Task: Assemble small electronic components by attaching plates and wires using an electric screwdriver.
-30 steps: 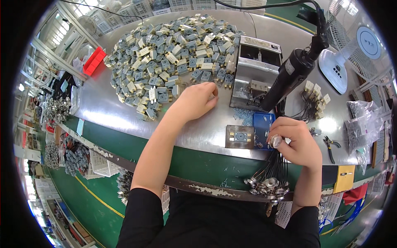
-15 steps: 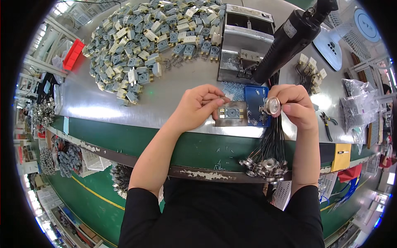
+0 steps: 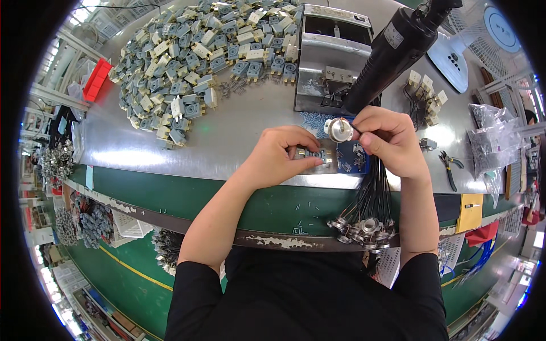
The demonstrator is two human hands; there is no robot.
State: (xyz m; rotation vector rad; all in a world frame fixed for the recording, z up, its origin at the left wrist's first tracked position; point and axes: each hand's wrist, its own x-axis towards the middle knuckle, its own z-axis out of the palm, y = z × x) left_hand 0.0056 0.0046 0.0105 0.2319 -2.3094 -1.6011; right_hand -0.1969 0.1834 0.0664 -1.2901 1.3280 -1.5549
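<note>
Between thumb and fingertips, my right hand (image 3: 392,139) holds a round metal disc-shaped part (image 3: 340,130) with small mounting ears, above the bench. My left hand (image 3: 283,156) is closed around a small grey housing block (image 3: 314,154), thumb on its near side and fingers on its far side. The block sits on a metal plate on the bench and is partly hidden by the fingers. Beside it, a blue tray (image 3: 358,165) holds small metal pieces, with many small screws (image 3: 316,123) behind. Black wires (image 3: 375,184) hang over the bench edge, with round metal parts (image 3: 364,230) at their ends.
A large heap of grey and cream blocks (image 3: 187,68) covers the back left. A metal box-like fixture (image 3: 324,68) and a black cylindrical tool (image 3: 387,51) stand behind my hands. At the right lie pliers (image 3: 450,169), a plastic bag (image 3: 492,139) and a fan base (image 3: 448,62).
My right hand has moved left with the metal part, which is turned and now nearer the block. My left hand's thumb and fingers have come around the grey block.
</note>
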